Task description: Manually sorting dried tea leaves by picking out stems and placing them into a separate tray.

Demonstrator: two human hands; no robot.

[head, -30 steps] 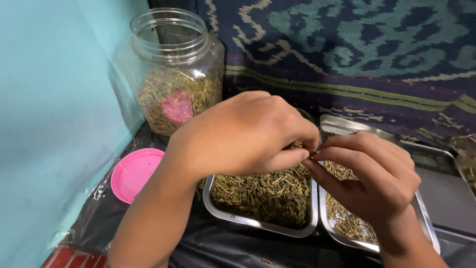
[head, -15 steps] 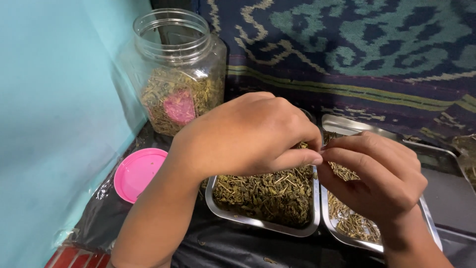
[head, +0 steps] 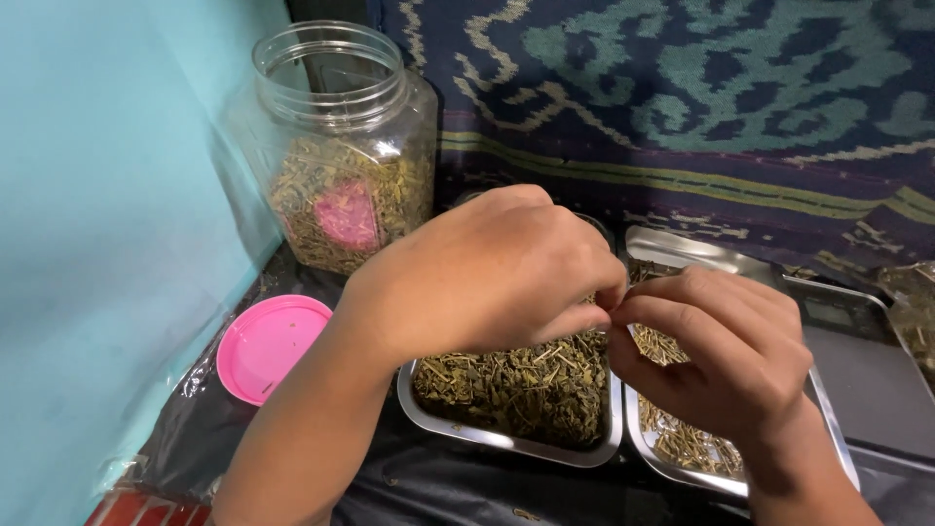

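- Two bare hands meet fingertip to fingertip above a pair of shallow steel trays, the left hand (head: 497, 268) and the right hand (head: 726, 351) both curled into a pinch where they touch; whatever sits between the fingertips is too small to make out.
- Directly beneath, the left tray (head: 506, 440), rounded at the corners and polished, holds a loose bed of dried green leaves and stems (head: 516, 385), coarse and twiggy.
- Touching its right side, the second tray (head: 838, 429) carries paler, straw-coloured stems (head: 682, 443), thin and stick-like.
- At far left stands a clear plastic jar (head: 336, 146), lidless, squarish and ribbed at the neck, roughly half filled with the same dried herb around a pink object.
- Its round pink lid (head: 273, 346) lies flat near the jar on crinkled black plastic sheeting (head: 429, 487).
- A smooth turquoise wall (head: 107, 244) closes the left; a dark blue woven cloth (head: 682, 88) with teal patterning hangs behind.
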